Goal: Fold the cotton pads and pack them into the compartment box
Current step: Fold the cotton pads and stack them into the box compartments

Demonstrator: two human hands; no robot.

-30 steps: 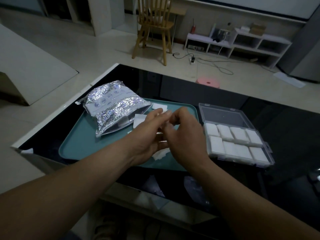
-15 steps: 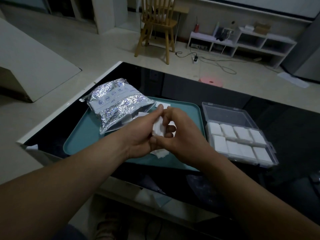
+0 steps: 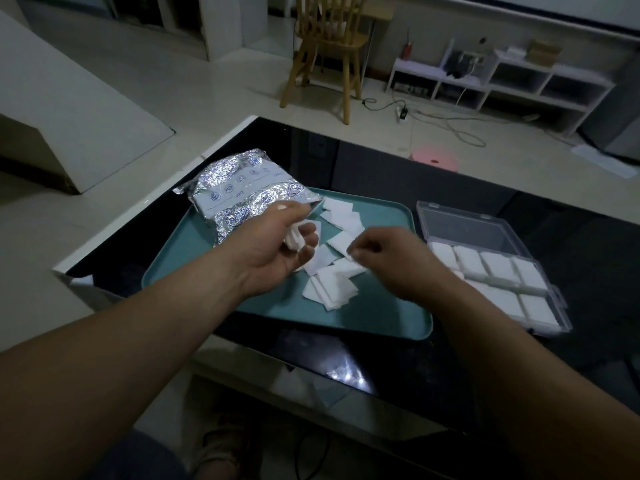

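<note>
while the left hand (image 3: 273,251) hovers over the middle of the teal tray (image 3: 346,320), its thumb and fingers curl round a folded cotton pad (image 3: 294,237), held above the tray floor just in front of the open mouth of the crinkled foil bag (image 3: 242,199). that bag lies across the tray's far left corner, its sealed end hanging past the rim. the right hand (image 3: 391,261) is low near the tray's right edge, knuckles up and fingers drawn in narrow; its fingertips (image 3: 353,251) reach down to the loose cotton pads (image 3: 332,289), but the hand is blurred and i cannot tell whether it pinches one or only touches it. these flat white squares lie overlapping in a loose trail from the tray's far edge to its middle.

the clear compartment box (image 3: 554,299) sits on the black tabletop (image 3: 398,368), just beside the tray's right edge, its lid (image 3: 467,230) thrown back toward the table's far edge. packed pads (image 3: 498,268) fill the far row of four cells, and white fills the near-row cells that show; the right forearm hides the near row's left end.

beyond the table's far edge stand a wooden chair (image 3: 325,46) and a pink stool (image 3: 433,157).
</note>
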